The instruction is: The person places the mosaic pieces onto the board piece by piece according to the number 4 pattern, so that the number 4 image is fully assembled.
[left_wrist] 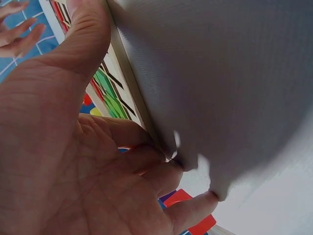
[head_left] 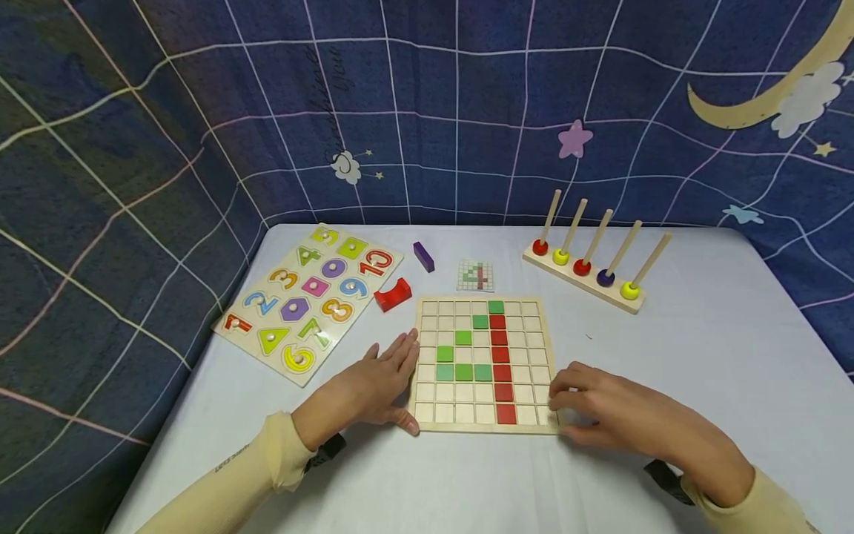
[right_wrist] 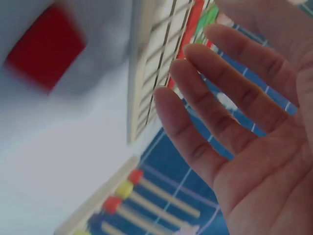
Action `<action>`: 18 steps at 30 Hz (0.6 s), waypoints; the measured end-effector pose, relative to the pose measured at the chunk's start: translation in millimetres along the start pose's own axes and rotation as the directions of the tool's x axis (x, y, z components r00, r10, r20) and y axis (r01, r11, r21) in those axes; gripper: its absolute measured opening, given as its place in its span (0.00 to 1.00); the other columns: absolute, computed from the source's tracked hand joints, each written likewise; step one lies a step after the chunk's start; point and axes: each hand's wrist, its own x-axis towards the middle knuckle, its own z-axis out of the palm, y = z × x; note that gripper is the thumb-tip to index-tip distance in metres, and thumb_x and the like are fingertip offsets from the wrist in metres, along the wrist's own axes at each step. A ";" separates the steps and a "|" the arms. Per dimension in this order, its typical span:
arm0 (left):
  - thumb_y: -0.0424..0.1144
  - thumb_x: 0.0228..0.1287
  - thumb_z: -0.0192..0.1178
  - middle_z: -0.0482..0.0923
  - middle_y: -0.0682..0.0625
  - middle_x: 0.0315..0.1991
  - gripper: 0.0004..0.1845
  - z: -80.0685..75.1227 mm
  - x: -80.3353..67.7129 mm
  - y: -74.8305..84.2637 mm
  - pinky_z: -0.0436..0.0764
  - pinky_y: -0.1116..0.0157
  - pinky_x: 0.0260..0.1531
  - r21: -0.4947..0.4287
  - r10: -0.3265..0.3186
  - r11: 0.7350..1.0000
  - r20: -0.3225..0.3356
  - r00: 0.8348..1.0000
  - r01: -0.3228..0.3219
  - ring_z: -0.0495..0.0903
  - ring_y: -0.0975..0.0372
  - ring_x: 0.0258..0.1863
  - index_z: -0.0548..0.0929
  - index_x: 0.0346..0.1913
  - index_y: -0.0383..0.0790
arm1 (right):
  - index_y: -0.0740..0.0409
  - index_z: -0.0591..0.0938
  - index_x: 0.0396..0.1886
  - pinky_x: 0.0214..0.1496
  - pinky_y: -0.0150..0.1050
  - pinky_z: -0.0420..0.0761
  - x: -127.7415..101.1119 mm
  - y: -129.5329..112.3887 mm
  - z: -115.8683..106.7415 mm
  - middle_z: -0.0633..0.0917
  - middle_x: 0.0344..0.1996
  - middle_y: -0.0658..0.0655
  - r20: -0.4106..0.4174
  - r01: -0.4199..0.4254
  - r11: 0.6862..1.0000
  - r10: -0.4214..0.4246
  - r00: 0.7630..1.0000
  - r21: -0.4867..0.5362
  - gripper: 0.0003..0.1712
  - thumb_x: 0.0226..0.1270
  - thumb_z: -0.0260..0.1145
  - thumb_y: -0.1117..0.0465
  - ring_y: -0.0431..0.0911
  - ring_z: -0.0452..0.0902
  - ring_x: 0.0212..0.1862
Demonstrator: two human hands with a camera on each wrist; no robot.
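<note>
A wooden grid board (head_left: 483,429) lies in the middle of the table, with a column of red tiles (head_left: 500,356) and a stepped group of green tiles (head_left: 463,371) set in it. My left hand (head_left: 373,386) lies flat on the table, fingers straight along the board's left edge and thumb at its near left corner. In the left wrist view my left hand (left_wrist: 73,147) has its fingertips on the table beside the board edge (left_wrist: 124,78). My right hand (head_left: 614,415) is at the board's near right corner. The right wrist view shows my right hand (right_wrist: 234,122) with fingers spread, holding nothing, and a blurred red square piece (right_wrist: 46,46) on the table by the board (right_wrist: 146,73).
A number puzzle board (head_left: 310,300) lies at the left. A red arch block (head_left: 394,294), a purple block (head_left: 423,256) and a small pattern card (head_left: 476,275) sit behind the grid board. A rod stand with coloured beads (head_left: 587,267) is at the back right. Blue cloth surrounds the table.
</note>
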 end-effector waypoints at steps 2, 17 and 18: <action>0.71 0.52 0.73 0.41 0.39 0.90 0.70 -0.2 -0.4 -0.2 0.60 0.40 0.84 -0.002 0.001 1.000 -0.003 1.000 -0.001 0.46 0.48 0.90 0.51 0.86 0.32 | 0.46 0.91 0.46 0.49 0.37 0.90 -8.8 2.8 -4.5 0.86 0.49 0.45 0.040 -0.066 0.998 0.066 0.997 0.004 0.14 0.61 0.82 0.59 0.42 0.80 0.51; 0.71 0.52 0.74 0.42 0.39 0.90 0.70 -0.8 -1.2 0.4 0.60 0.40 0.83 -0.002 0.002 1.000 -0.003 1.000 -0.002 0.46 0.48 0.89 0.52 0.86 0.31 | 0.41 0.87 0.43 0.42 0.31 0.85 -49.4 20.4 11.1 0.78 0.41 0.36 0.132 -0.207 0.974 0.194 0.972 0.090 0.18 0.57 0.82 0.63 0.32 0.71 0.44; 0.71 0.52 0.74 0.42 0.39 0.90 0.70 -1.2 -1.4 0.4 0.60 0.40 0.83 -0.004 0.001 1.000 -0.003 1.000 -0.001 0.46 0.48 0.89 0.51 0.86 0.31 | 0.41 0.86 0.43 0.41 0.30 0.84 -48.3 20.4 12.1 0.78 0.40 0.36 0.126 -0.196 0.977 0.184 0.975 0.087 0.18 0.58 0.82 0.64 0.32 0.71 0.44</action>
